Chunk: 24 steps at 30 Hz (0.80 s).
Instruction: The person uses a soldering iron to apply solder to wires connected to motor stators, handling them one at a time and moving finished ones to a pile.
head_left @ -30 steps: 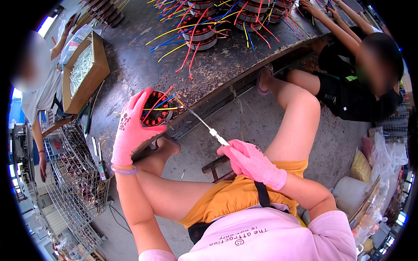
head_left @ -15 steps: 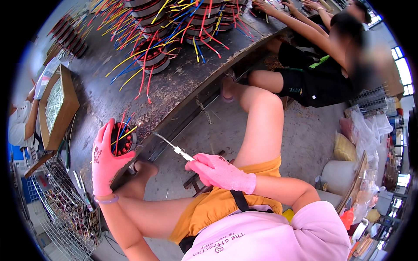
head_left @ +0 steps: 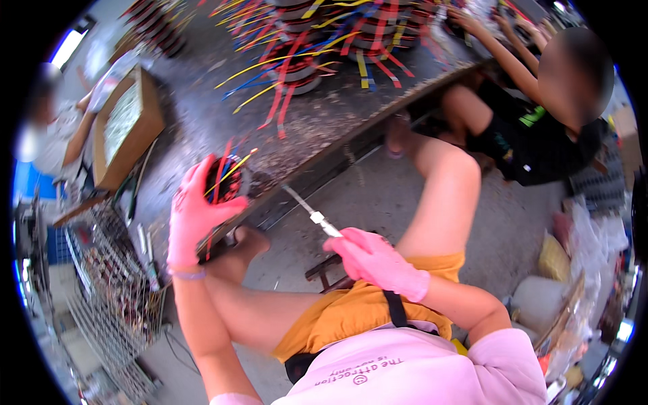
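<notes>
My left hand point(head_left: 194, 217), in a pink glove, grips a round dark coil part point(head_left: 227, 181) with red, blue and yellow wires sticking out of it, at the near edge of the grey workbench point(head_left: 202, 115). My right hand point(head_left: 376, 262), also pink-gloved, holds a thin metal tool point(head_left: 309, 211) with a white handle. The tool's tip points up and left toward the bench edge, just right of the coil and apart from it. Both knees are bent below the bench.
Several more wired coils point(head_left: 304, 61) lie further back on the bench. An open cardboard box point(head_left: 125, 125) stands at the left. A wire basket rack point(head_left: 108, 283) is beside my left leg. Another person point(head_left: 540, 115) sits at the right, reaching onto the bench.
The view has swung about between frames. My left hand stays on the coil at the bench edge and my right hand keeps the tool pointed toward it.
</notes>
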Tool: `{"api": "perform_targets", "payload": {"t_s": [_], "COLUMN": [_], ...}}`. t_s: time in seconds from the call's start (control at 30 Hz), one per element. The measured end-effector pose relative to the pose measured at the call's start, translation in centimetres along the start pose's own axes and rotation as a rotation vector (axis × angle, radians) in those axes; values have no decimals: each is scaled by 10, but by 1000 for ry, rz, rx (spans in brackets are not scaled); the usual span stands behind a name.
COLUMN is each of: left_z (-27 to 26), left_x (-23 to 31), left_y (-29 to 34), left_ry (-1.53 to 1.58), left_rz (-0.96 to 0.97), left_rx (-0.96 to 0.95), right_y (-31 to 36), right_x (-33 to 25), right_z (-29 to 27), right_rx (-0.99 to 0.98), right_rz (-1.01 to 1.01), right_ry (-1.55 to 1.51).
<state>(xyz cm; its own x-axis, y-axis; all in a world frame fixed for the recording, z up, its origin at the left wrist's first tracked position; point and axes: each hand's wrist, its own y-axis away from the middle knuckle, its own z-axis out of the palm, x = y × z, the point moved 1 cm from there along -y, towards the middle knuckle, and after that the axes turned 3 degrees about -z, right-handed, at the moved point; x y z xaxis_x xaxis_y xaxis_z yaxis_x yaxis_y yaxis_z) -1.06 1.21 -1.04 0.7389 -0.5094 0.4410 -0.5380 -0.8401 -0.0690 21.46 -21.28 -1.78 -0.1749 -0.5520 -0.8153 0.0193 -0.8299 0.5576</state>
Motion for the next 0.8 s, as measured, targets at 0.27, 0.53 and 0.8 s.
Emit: {"api": "perform_targets", "payload": {"t_s": [0.27, 0.53, 0.8], "left_z": [-3, -3, -3], "left_x": [7, 11, 10], "left_y": [0, -1, -1], "left_ry": [85, 112, 100], "left_rz": [-23, -31, -33], "left_rx": [-29, -31, -28], "right_y": [-7, -5, -7], "right_x": [5, 3, 7], "right_z": [7, 5, 7], "right_rx": [-45, -51, -49], "right_rz": [5, -26, -55], "right_ry": [3, 21, 42]}}
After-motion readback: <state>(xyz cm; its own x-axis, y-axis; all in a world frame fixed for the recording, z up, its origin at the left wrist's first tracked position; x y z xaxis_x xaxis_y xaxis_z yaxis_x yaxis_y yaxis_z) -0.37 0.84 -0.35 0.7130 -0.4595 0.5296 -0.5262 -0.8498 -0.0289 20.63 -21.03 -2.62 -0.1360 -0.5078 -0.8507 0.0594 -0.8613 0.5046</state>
